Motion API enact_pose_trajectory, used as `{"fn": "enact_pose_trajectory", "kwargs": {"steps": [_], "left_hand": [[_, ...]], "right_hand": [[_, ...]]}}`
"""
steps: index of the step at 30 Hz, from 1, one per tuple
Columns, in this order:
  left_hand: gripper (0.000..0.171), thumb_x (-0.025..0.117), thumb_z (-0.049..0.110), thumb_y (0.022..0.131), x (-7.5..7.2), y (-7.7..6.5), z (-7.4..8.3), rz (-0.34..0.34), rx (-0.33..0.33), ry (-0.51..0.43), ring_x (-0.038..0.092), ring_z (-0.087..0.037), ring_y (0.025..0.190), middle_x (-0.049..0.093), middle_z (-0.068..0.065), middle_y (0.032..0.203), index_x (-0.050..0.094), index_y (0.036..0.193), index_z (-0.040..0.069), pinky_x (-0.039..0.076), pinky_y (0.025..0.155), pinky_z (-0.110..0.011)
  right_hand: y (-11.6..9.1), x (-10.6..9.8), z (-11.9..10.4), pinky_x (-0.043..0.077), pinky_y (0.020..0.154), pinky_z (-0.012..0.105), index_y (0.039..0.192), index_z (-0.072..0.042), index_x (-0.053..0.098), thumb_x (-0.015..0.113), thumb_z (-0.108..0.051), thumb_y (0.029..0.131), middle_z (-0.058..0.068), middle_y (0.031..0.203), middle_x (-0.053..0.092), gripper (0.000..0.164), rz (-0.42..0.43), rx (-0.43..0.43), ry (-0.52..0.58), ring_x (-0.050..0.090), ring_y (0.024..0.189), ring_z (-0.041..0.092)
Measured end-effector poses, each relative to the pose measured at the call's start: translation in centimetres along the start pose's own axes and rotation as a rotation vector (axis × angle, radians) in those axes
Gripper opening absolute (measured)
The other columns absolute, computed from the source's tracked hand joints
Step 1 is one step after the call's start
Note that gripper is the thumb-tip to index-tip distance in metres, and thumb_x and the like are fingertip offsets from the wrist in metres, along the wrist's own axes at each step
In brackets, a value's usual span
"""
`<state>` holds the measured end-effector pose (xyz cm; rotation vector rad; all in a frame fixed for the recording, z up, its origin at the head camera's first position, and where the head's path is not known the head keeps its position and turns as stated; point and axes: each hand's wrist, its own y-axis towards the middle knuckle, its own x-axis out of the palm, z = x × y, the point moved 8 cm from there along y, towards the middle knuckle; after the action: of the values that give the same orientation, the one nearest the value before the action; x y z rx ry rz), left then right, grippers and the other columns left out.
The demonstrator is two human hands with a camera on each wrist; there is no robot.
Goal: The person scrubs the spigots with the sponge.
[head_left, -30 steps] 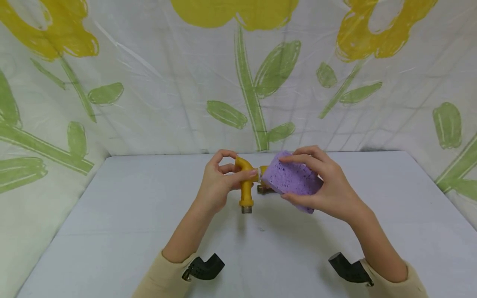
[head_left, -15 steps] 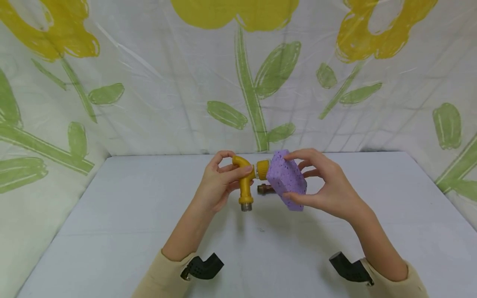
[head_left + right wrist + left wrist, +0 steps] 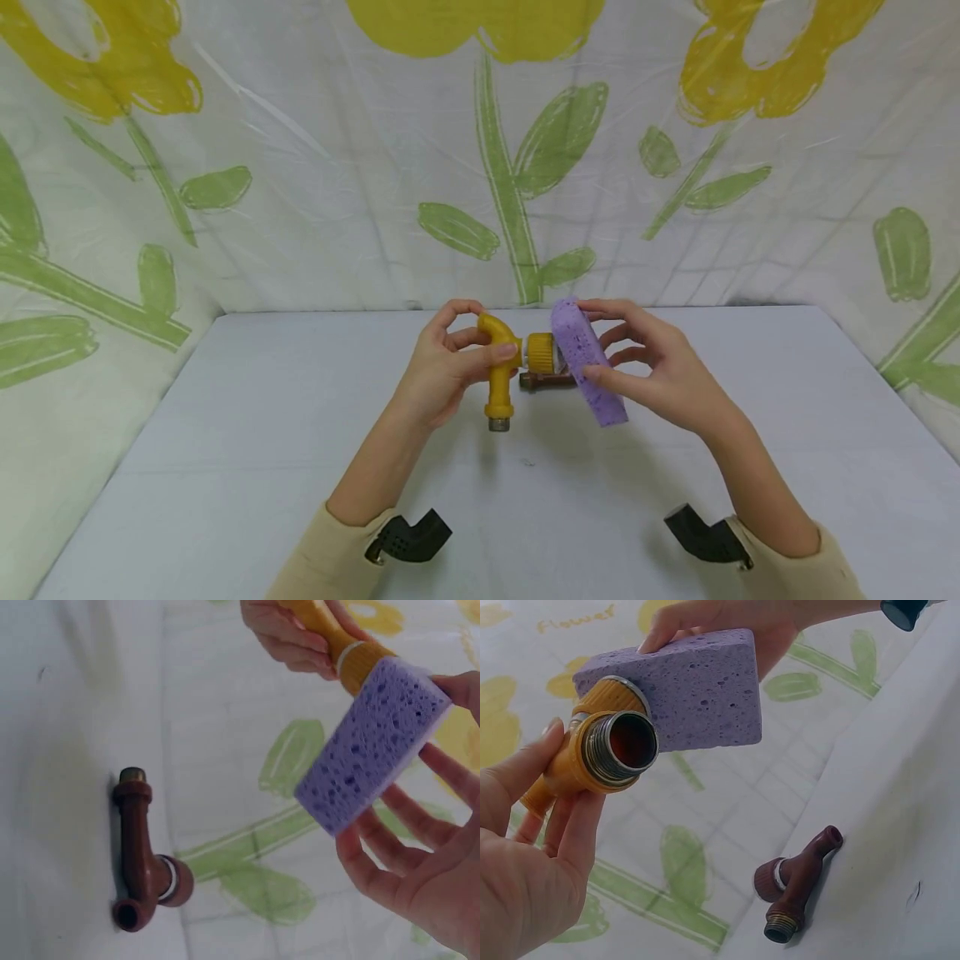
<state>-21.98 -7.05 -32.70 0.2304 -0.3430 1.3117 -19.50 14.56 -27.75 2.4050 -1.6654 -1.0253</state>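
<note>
My left hand (image 3: 442, 367) grips a yellow tap (image 3: 498, 387) by its body, above the table. Its threaded metal end points down in the head view and shows its opening in the left wrist view. A ribbed yellow knob (image 3: 541, 353) sticks out on the tap's right side. In my right hand (image 3: 663, 367) a purple sponge (image 3: 588, 358) is pinched between thumb and fingers, tilted, one broad face against the knob's end. The right wrist view shows the sponge (image 3: 371, 742) covering part of the knob (image 3: 361, 666).
A dark red tap (image 3: 136, 847) lies on the white table (image 3: 300, 450) behind the held things, partly hidden by the sponge in the head view. A flower-printed curtain (image 3: 337, 167) rises at the table's back edge. Each sleeve carries a black wrist camera (image 3: 411, 537).
My right hand has turned the sponge from showing its broad face to nearly edge-on, uncovering the yellow knob. The left hand keeps its hold on the tap, almost still.
</note>
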Motion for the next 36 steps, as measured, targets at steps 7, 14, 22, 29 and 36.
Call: {"fn": "enact_pose_trajectory", "kwargs": {"steps": [7, 14, 22, 29, 36], "left_hand": [[0.038, 0.060, -0.015, 0.096, 0.1, 0.1, -0.1, -0.005, -0.006, -0.090, 0.074, -0.020, 0.079, 0.071, -0.005, 0.094, 0.050, 0.117, 0.015, 0.066, 0.079, -0.035], [0.036, 0.059, -0.012, 0.099, -0.4, 0.3, -0.3, 0.050, -0.025, -0.134, 0.074, -0.020, 0.079, 0.070, -0.006, 0.097, 0.047, 0.120, 0.015, 0.066, 0.080, -0.036], [0.035, 0.061, -0.013, 0.099, -0.5, 0.3, -0.1, 0.082, -0.006, -0.127, 0.075, -0.020, 0.079, 0.072, -0.007, 0.096, 0.049, 0.117, 0.014, 0.067, 0.079, -0.038], [0.030, 0.063, -0.012, 0.098, -0.3, 0.3, -0.1, 0.058, 0.024, -0.062, 0.077, -0.022, 0.073, 0.076, -0.004, 0.089, 0.048, 0.108, 0.012, 0.067, 0.075, -0.037], [0.034, 0.064, -0.016, 0.094, 0.1, 0.2, -0.1, 0.018, 0.036, -0.039, 0.077, -0.021, 0.073, 0.075, -0.003, 0.089, 0.049, 0.108, 0.012, 0.066, 0.072, -0.033]], "right_hand": [[0.1, 1.0, 1.0, 0.062, 0.087, 0.029, 0.149, -0.007, 0.044, 0.069, 0.003, 0.098, 0.018, 0.139, 0.057, 0.058, -0.088, 0.084, 0.145, 0.069, 0.102, 0.024], [0.1, 1.4, 0.5, 0.063, 0.089, 0.030, 0.145, -0.008, 0.040, 0.078, 0.004, 0.092, 0.012, 0.138, 0.053, 0.066, -0.055, 0.069, 0.128, 0.068, 0.105, 0.023], [0.1, 1.2, -0.6, 0.059, 0.076, 0.023, 0.141, -0.004, 0.044, 0.087, 0.007, 0.081, 0.004, 0.129, 0.053, 0.075, 0.050, -0.003, 0.056, 0.064, 0.097, 0.016], [0.0, 0.9, -1.0, 0.053, 0.070, 0.020, 0.141, -0.002, 0.054, 0.086, 0.012, 0.075, -0.003, 0.127, 0.059, 0.075, 0.155, -0.061, 0.020, 0.057, 0.096, 0.016], [0.1, 0.5, -0.4, 0.047, 0.064, 0.021, 0.143, -0.003, 0.060, 0.077, 0.013, 0.083, -0.006, 0.124, 0.061, 0.064, 0.189, -0.044, 0.034, 0.055, 0.094, 0.015]]}}
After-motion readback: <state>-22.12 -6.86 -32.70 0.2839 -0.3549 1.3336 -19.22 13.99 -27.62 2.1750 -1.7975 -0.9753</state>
